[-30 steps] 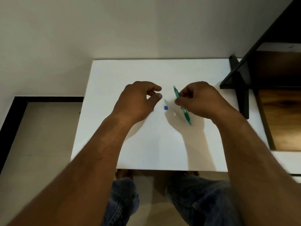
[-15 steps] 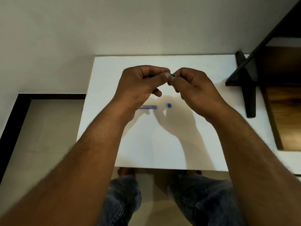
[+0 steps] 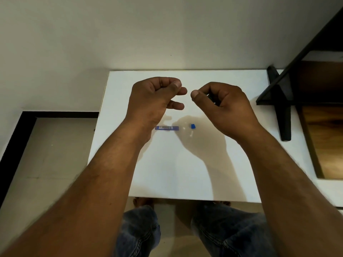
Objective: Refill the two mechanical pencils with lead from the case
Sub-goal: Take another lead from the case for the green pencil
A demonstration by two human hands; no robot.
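Observation:
My right hand [image 3: 222, 104] is curled shut above the white table [image 3: 185, 173]. Only a dark sliver of the green mechanical pencil [image 3: 211, 95] shows between its fingers. My left hand [image 3: 154, 97] hovers a little to its left, thumb pinched against the forefinger. Whether anything thin sits in that pinch I cannot see. Below the hands the blue lead case [image 3: 167, 128] lies flat on the table. Its small blue cap [image 3: 193, 126] lies apart, to the right of the case. Two tiny white bits [image 3: 191, 134] rest near the cap. No second pencil is in view.
A black shelf frame [image 3: 282, 108] with brown wooden boards stands at the table's right edge. A pale wall runs along the far side. The table's front edge is near my knees, and the floor lies to the left.
My right hand lifted the green pencil off the table and met my left hand at the pencil's end. The hands have since drawn apart. The lead case, earlier hidden under my left hand, now shows.

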